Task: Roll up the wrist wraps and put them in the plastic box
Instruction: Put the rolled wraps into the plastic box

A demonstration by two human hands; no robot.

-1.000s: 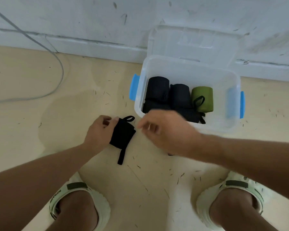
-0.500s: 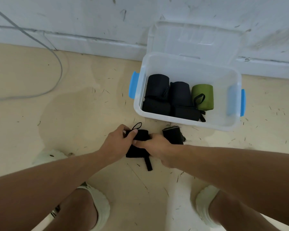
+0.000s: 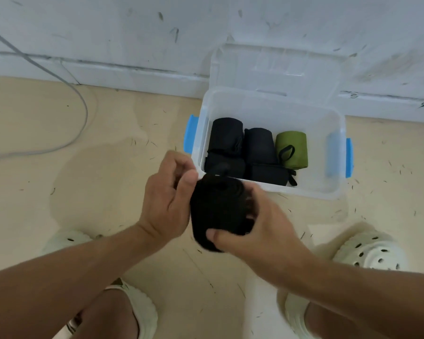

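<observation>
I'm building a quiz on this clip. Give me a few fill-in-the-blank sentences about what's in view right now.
1. Both hands, the left hand and the right hand, hold a ____ wrist wrap.
2. The only rolled wrap in the plastic box that is not black is ____.
3. The box's side latches are ____.

Missing words: black; green; blue

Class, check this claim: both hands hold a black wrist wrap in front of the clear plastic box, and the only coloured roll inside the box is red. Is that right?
Not quite. The head view shows the coloured roll inside the plastic box is green, not red. The rest stands: the left hand and right hand hold a black wrist wrap in front of the box.
</observation>
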